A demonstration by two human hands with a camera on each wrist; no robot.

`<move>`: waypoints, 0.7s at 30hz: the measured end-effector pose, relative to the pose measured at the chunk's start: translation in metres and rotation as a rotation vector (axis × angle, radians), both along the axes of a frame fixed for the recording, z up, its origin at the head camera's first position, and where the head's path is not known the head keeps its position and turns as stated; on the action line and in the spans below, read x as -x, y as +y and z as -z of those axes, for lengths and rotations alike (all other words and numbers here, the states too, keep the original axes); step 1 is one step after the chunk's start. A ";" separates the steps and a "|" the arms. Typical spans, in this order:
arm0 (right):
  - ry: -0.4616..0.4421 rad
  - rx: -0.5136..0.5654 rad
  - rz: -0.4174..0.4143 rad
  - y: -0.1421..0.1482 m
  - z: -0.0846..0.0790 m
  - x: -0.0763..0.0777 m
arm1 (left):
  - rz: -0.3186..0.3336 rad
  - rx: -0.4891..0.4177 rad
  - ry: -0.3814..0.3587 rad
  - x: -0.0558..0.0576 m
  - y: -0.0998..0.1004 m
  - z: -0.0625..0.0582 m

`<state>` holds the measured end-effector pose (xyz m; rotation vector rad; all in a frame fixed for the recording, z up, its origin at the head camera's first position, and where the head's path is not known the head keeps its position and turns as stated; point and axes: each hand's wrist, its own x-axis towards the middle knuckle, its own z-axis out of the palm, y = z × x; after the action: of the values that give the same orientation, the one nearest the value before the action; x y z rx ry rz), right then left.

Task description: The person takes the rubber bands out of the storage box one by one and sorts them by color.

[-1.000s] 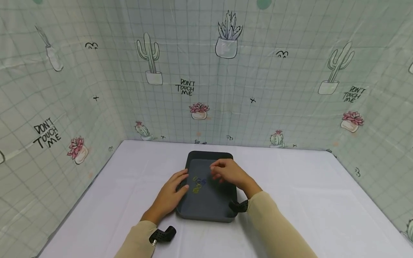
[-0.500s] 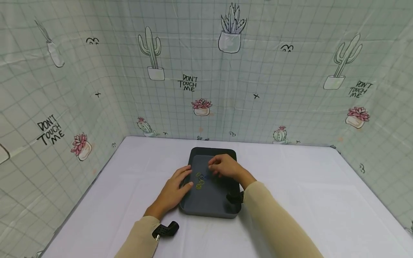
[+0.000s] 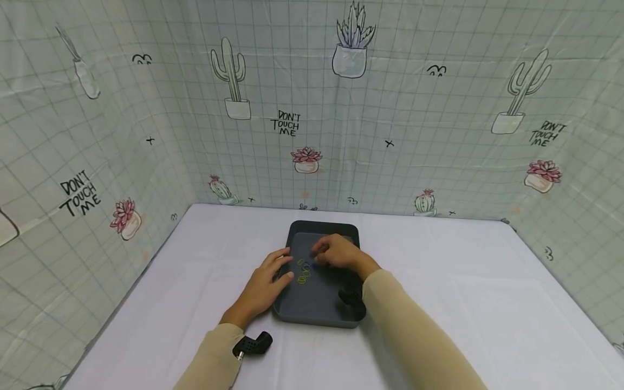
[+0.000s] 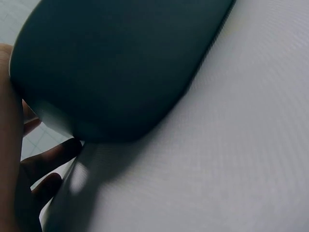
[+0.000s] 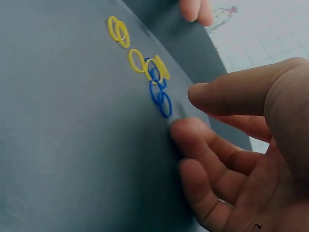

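Head view: before you is a white-covered desk (image 3: 463, 298) with a shallow dark grey tray (image 3: 314, 307) standing on it, its short side facing you. On the tray's floor, left of the middle, lies a loose cluster of thin yellow rings (image 5: 119, 33) and blue rings (image 5: 160, 99). In the right wrist view, two yellow ones overlap at one end, a single yellow sits next along, and then yellow and blue mix in a tangle, with blue at the end nearest your fingers. The overlaps make an exact count unsure.

Your left hand (image 3: 261, 281) rests at the tray's left rim, fingers spread, seeming to steady it; whether it presses firmly, you cannot tell from here. Your right hand (image 3: 339, 253) is inside the tray, fingers loosely bent, with a clear gap between thumb and fingertips and no ring visible in it. Its fingertips are just beside the blue rings.

The step in hand appears to be reaching to pick one ring out of the cluster. The next move probably calls for lowering thumb and forefinger to the outermost blue ring, pinching it alone, and lifting gently so overlapping neighbours do not drag along.
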<state>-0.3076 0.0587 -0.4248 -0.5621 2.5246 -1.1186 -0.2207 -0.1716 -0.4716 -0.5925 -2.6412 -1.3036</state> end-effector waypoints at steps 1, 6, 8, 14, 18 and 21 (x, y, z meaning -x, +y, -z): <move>0.010 -0.004 -0.004 -0.001 0.001 0.000 | 0.000 0.001 0.001 0.000 0.000 0.000; 0.045 -0.012 -0.013 -0.003 0.008 0.001 | -0.006 -0.009 -0.003 0.000 0.000 -0.001; 0.051 -0.015 -0.008 -0.003 0.008 0.000 | -0.008 -0.017 -0.005 0.001 0.001 -0.002; 0.091 -0.041 -0.016 -0.005 0.010 -0.001 | -0.026 -0.028 -0.012 0.001 0.003 -0.002; 0.142 -0.075 -0.032 -0.006 0.014 -0.002 | -0.028 -0.031 -0.028 -0.001 0.002 -0.002; 0.166 -0.084 -0.035 -0.006 0.017 -0.003 | -0.029 -0.028 -0.028 -0.002 0.002 -0.001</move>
<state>-0.3046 0.0523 -0.4419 -0.7003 2.6758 -0.9856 -0.2191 -0.1694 -0.4705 -0.5331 -2.6390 -1.3485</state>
